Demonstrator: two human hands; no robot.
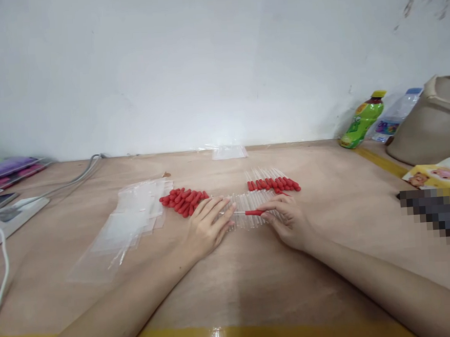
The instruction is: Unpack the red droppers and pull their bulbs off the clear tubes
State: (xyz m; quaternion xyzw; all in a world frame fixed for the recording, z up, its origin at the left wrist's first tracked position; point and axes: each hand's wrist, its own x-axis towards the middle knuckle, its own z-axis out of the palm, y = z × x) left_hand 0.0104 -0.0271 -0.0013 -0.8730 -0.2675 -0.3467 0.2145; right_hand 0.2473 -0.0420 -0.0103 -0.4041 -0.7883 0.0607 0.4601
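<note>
Above a row of clear glass dropper tubes, my left hand pinches one thin glass tube between thumb and fingers. My right hand grips a red rubber dropper bulb by its right end. Tube and bulb lie in one line, with the bulb's left end at the tube; how deep the tube sits cannot be made out. A pile of loose red bulbs lies just beyond my left hand. Behind my right hand, several droppers with bulbs fitted lie side by side, glass tips pointing to the wall.
Clear plastic bags are spread at left; more bags lie by the wall. A power strip and cables are far left. A green bottle, a clear bottle and a beige bag stand at right.
</note>
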